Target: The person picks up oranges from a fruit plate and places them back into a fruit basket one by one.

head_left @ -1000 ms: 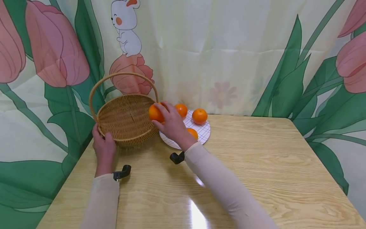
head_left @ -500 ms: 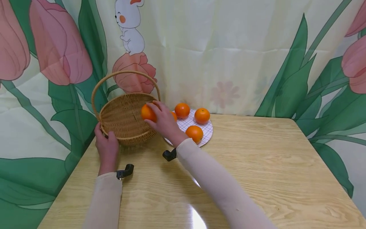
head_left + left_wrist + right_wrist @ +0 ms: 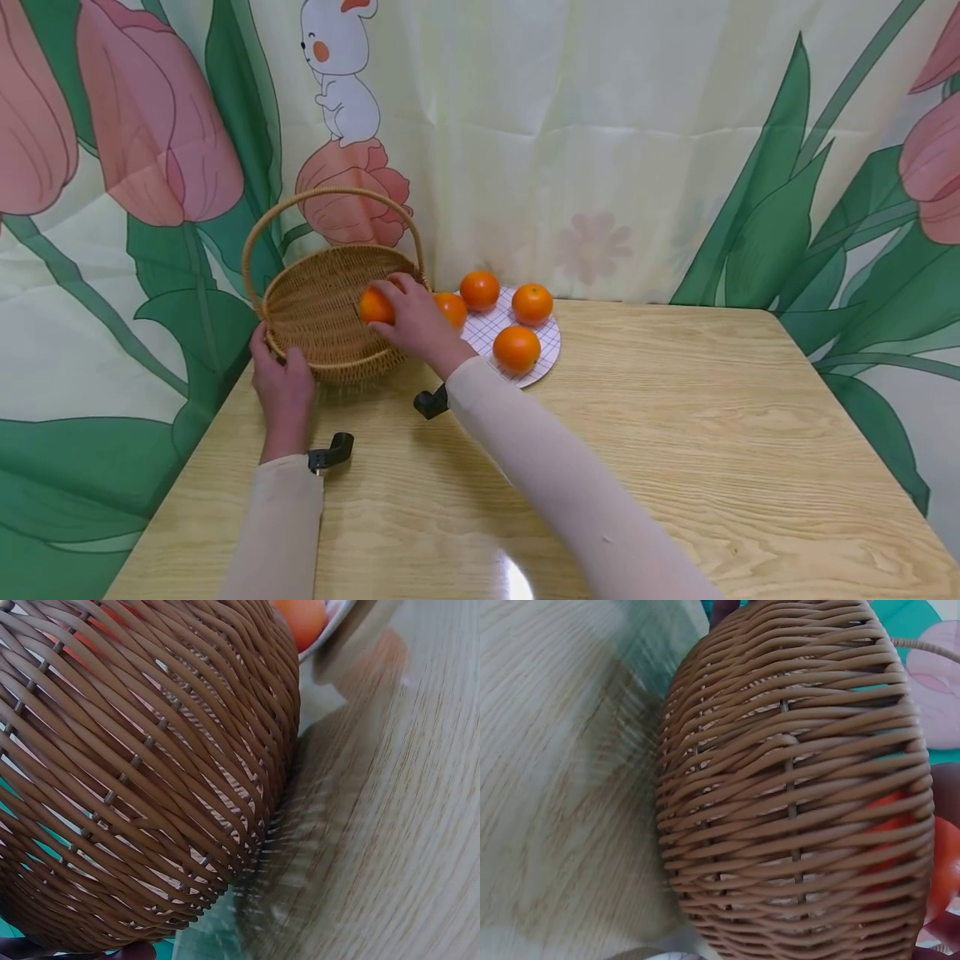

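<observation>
A woven wicker basket (image 3: 318,304) with a tall hoop handle is at the left of the table, its opening facing me in the head view. My left hand (image 3: 283,385) grips the basket's left rim. My right hand (image 3: 422,323) holds an orange (image 3: 377,306) at the basket's right side, past the rim and over the opening. Part of that orange (image 3: 946,864) shows beyond the rim in the right wrist view, and some through the weave. Only bits of the left hand's fingers (image 3: 135,951) appear below the basket wall in the left wrist view.
Right beside the basket lies a white plate (image 3: 489,323) with a grid pattern. Several oranges rest there: one at the back (image 3: 480,291), others nearer and to the right. A printed curtain (image 3: 525,167) hangs behind the wooden table (image 3: 675,433).
My right hand has moved left with the orange, from the plate's edge to over the basket's opening. More oranges on the plate are uncovered. My left hand stays on the rim.
</observation>
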Action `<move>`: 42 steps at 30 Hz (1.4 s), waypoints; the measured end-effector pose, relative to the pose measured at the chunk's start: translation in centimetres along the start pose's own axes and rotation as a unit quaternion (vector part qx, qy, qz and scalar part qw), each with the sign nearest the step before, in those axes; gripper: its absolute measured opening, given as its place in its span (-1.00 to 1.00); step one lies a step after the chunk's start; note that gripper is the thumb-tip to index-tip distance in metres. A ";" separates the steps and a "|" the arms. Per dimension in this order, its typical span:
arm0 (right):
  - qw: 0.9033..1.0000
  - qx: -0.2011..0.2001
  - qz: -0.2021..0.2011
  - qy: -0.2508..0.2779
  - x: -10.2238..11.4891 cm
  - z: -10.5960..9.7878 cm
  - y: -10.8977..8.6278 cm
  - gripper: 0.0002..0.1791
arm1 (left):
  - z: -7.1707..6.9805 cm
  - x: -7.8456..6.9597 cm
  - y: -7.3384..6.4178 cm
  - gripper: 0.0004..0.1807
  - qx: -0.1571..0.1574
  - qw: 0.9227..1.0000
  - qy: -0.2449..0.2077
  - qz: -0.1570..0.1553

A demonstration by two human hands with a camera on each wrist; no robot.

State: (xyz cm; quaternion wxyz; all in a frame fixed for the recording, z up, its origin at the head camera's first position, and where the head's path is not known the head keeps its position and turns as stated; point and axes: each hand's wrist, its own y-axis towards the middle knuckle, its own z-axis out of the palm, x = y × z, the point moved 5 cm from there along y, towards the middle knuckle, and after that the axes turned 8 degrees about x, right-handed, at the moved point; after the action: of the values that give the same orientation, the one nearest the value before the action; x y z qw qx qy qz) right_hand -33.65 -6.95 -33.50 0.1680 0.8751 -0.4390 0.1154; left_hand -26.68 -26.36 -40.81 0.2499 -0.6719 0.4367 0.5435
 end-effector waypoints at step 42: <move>0.985 0.162 -0.019 -0.062 0.9 1.2 1.5 -0.48 | -0.2 0.1 0.0 -0.41 -0.026 1.000 0.005 0.011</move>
State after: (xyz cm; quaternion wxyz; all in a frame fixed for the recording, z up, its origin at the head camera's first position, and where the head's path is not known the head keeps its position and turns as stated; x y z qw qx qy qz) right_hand -34.26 -8.96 -34.03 -0.0007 0.9041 -0.4078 0.1276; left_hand -26.60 -26.60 -40.88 0.2236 -0.6764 0.4308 0.5539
